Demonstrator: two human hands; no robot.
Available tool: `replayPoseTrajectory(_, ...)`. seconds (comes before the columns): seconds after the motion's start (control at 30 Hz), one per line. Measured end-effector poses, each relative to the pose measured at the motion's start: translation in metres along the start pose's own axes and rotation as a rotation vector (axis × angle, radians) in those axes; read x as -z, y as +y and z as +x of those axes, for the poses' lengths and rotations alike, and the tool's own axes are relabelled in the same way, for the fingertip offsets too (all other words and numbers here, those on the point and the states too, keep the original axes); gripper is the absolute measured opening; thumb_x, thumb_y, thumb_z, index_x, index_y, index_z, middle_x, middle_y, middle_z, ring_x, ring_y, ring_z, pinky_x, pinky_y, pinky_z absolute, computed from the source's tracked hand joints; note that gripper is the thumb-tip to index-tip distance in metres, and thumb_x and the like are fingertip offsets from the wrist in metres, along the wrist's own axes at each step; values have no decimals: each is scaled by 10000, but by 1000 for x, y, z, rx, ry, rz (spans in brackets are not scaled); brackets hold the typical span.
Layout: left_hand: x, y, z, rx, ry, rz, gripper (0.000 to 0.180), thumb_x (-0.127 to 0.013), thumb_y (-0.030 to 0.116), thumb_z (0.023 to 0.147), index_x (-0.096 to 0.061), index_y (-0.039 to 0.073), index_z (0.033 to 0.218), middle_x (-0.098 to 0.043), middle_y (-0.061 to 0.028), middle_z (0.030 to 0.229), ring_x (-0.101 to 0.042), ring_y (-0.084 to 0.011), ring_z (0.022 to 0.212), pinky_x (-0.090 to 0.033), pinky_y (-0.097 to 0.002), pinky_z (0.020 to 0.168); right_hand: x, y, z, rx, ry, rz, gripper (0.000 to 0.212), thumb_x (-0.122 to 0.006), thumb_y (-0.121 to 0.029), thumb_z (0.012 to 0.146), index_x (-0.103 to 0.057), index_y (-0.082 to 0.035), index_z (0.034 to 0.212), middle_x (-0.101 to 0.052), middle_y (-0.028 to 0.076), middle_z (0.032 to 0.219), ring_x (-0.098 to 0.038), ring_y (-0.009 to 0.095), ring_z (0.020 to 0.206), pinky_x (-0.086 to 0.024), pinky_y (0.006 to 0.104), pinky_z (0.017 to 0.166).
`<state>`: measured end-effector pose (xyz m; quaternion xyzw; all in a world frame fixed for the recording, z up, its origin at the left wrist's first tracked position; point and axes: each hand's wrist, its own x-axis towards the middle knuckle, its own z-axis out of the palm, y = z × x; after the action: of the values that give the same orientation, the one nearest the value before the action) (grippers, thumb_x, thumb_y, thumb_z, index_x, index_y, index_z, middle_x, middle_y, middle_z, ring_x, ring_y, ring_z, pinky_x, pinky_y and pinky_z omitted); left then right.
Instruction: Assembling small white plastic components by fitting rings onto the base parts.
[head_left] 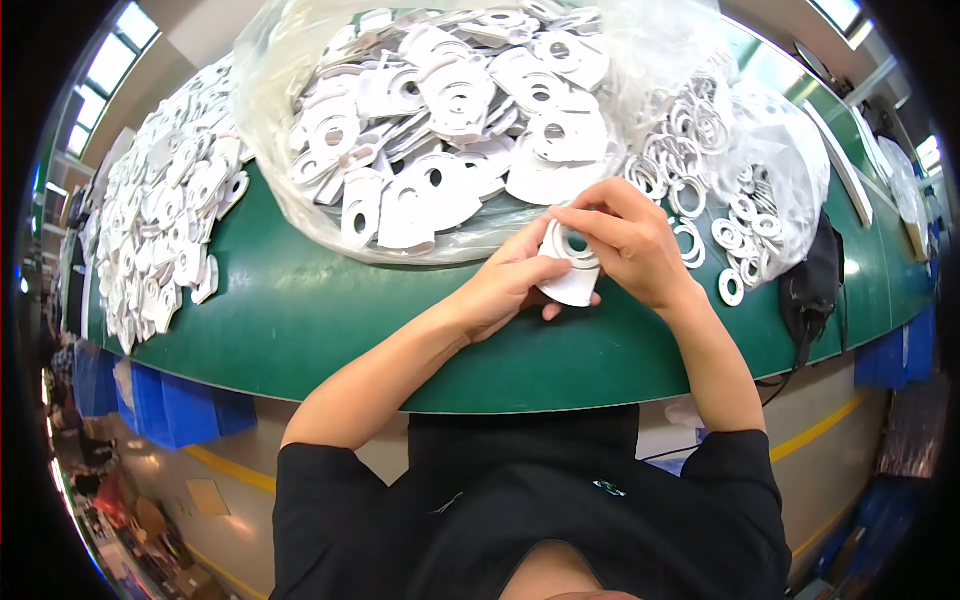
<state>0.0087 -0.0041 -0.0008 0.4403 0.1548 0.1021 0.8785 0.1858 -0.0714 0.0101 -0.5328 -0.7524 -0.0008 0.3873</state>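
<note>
Over the near part of the green table (330, 330), my left hand (500, 288) grips a white plastic part (571, 290) from its left side, thumb on top and fingers underneath. The part is fan-shaped, with a round hole at its upper end. My right hand (640, 245) is closed at the ring-shaped rim around that hole, with thumb and fingertips on it. Whether a separate ring sits there, I cannot tell. Just beyond my hands, a large clear plastic bag (400, 252) lies open, heaped with similar white parts (455, 95).
More white parts are piled (165, 215) at the left. Loose white rings (688, 196) lie right of the large bag, beside another clear bag (805, 150) with rings. A black pouch-like item (812, 280) hangs near the right edge. Blue bins (185, 405) stand below the table's left edge.
</note>
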Motion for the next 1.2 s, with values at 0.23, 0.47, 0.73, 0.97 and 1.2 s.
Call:
replayPoseTrajectory(0.23, 10, -14, -5, -89, 45, 169, 474, -456, 126, 913, -282, 78, 1350, -658, -80, 824, -573, -83, 579, -410, -205, 456, -8, -15, 5, 11, 2, 26, 230, -617, 71, 751, -684, -9, 955, -601, 94, 820, -582, 239, 751, -460, 306, 664)
replayPoseTrajectory(0.47, 6, -20, 1, -448, 50, 478, 353, -508, 81, 827, -445, -15, 1161, -600, -91, 901, -615, -201, 763, -504, -324, 691, 9, 0, -6, -507, -103, 413, 142, -529, -48, 932, -631, 48, 957, -587, 9, 831, -505, 88, 774, -387, 213, 697)
replayPoseTrajectory(0.73, 9, -25, 2, -593, 386, 959, 237, -502, 230, 889, -471, -2, 929, -563, -241, 736, -547, -430, 736, -413, -470, 627, 0, -5, -3, -479, -220, 508, 109, -511, -78, 950, -577, 7, 936, -517, -23, 770, -439, 50, 709, -359, 203, 649)
replayPoseTrajectory(0.97, 9, -17, 0, -613, 437, 1059, 247, -494, 211, 895, -503, -8, 781, -536, -204, 623, -528, -411, 611, -385, -485, 571, -10, -4, -5, -402, -171, 405, 127, -479, -68, 963, -555, 13, 899, -533, 16, 782, -436, 76, 709, -373, 230, 643)
replayPoseTrajectory(1.2, 1, -19, -1, -721, 531, 872, 221, -524, 190, 860, -505, -13, 773, -535, -197, 626, -527, -406, 613, -384, -465, 560, -12, -3, -9, -478, -56, 536, 137, -507, -77, 961, -565, 9, 871, -517, -11, 760, -418, 53, 679, -352, 207, 610)
